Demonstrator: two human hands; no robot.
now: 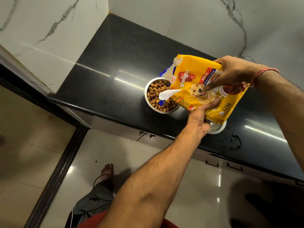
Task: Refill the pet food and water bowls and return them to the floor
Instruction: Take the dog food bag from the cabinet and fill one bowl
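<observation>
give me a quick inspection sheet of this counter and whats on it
surface: black counter, glossy, wet smear near its right front edge
job's things: food bowl holds kibble; yellow food bag tipped over it, torn mouth at the bowl; second bowl mostly hidden under the bag
clutter: one kibble piece on the floor
grippers: left hand grips the bag's lower edge; right hand grips its upper part
cables: nothing seen
surroundings: marble wall, tiled floor, drawer handles

A black polished stone counter (115, 63) stands in a corner of white marble walls (49, 30) with grey veins. Below is a glossy pale floor (164, 162); perhaps drawer handles (233, 167) show under the counter.
</observation>
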